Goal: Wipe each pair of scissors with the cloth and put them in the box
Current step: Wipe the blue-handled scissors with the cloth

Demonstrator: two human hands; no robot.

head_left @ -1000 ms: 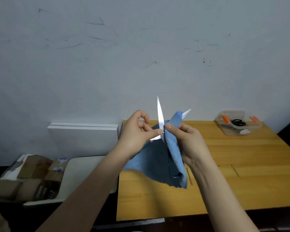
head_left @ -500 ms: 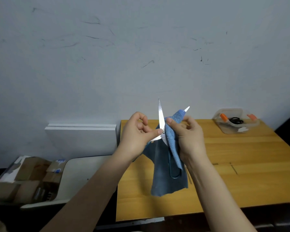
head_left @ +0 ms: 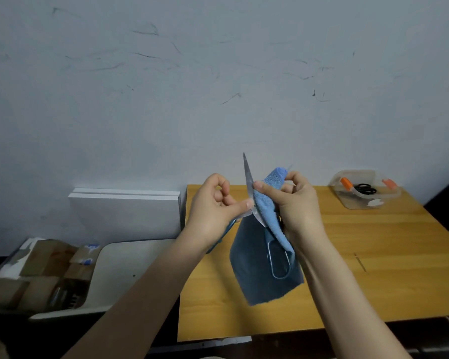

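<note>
Scissors [head_left: 248, 182] gape open: left hand [head_left: 213, 208] pinches near the pivot, right hand [head_left: 296, 203] pinches the cloth [head_left: 265, 211] round one blade; a slip could nick fingers [head_left: 245, 204].

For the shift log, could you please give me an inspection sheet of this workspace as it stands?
Surface: wooden table.
Job's things: scissors open, one blade up; cloth wrapped on the other blade; box at far right holds black scissors.
Clutter: cardboard boxes, white boards left of table.
Hands: left hand pinches scissors; right hand grips cloth.
Cables: nothing seen.
Surroundings: scuffed wall.
</note>
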